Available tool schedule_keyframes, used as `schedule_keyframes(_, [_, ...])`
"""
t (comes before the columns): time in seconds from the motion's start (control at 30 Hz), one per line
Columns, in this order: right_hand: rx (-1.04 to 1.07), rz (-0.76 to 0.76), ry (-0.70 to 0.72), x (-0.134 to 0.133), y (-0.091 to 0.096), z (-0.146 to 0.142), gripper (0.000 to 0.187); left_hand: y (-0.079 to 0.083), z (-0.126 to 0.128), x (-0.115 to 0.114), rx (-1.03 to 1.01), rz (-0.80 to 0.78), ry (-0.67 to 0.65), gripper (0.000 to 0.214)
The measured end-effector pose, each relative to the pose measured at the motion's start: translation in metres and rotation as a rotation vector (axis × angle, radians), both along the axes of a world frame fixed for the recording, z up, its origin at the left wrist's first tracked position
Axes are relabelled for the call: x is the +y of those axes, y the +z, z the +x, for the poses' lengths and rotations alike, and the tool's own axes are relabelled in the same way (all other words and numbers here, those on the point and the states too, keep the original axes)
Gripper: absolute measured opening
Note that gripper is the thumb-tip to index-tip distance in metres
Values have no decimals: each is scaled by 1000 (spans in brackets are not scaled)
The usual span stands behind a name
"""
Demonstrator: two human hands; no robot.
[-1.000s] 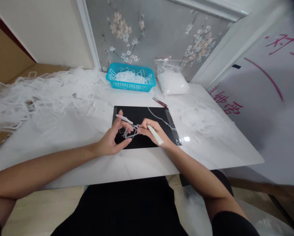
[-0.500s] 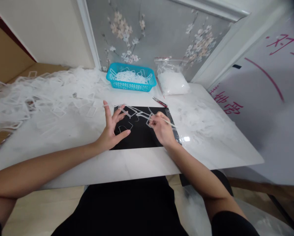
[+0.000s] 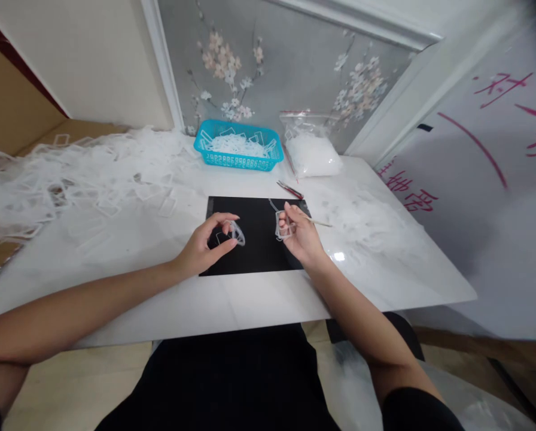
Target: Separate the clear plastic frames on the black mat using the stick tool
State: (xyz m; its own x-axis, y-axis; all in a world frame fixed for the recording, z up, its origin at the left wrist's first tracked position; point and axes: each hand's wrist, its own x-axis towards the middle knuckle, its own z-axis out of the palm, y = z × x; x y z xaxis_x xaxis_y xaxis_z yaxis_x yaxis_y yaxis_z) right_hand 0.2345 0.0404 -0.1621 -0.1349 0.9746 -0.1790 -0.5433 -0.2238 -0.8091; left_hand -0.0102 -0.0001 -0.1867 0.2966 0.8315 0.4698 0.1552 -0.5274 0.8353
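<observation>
Over the black mat (image 3: 259, 260), my left hand (image 3: 201, 244) pinches a translucent plastic frame (image 3: 238, 233) between thumb and fingers; it looks bent or stacked. My right hand (image 3: 307, 240), palm partly turned up, grips small translucent rectangular frames (image 3: 277, 225) at its fingertips. A thin pale stick (image 3: 319, 223) also juts from that hand to the right; its tip is hidden in the fingers. Thin white scraps lie on the mat beside both hands. Just behind the right hand are red-handled tweezers or snips (image 3: 290, 190).
A blue basket (image 3: 243, 163) of white frames stands at the back, next to a zip bag (image 3: 313, 157) of white pieces. Heaped frames (image 3: 101, 167) cover the table's left side. Translucent pieces (image 3: 367, 221) spread on the right. A whiteboard (image 3: 483, 257) leans at the right.
My left hand has gone from spread fingers to a pinch on a frame. The frames stretched between the hands are now apart, and my right hand has turned palm-up.
</observation>
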Motion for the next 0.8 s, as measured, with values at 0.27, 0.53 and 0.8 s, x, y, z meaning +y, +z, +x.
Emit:
schedule_keyframes(0.27, [-48,99,382,-26,2,-25,31,7,8,-7,274,52,72,24])
schedule_keyframes(0.53, [-55,169,505,-32,6,-27,31,2,10,-2,365,-29,90,25])
schedule_keyframes(0.8, [-83,144,537,-33,2,-28,31,6,7,0,328,48,93,26])
